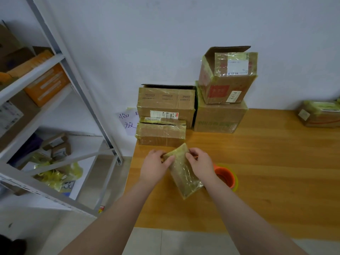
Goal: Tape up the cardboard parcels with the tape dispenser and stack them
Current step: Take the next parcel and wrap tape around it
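A small flat cardboard parcel [184, 173] wrapped in yellowish tape lies tilted over the wooden table [266, 172], held between both hands. My left hand [156, 166] grips its upper left edge, thumb on top. My right hand [199, 164] holds its upper right edge with curled fingers. The orange tape dispenser with a yellow tape roll [227, 178] stands on the table just right of my right wrist. A stack of taped parcels [161, 133] sits right behind the held parcel.
A larger box [166, 105] stands behind the stack, and two boxes [223, 94] are piled against the wall, the top one with an open flap. Another taped parcel [321, 115] lies far right. A metal shelf [55, 126] with boxes stands left of the table.
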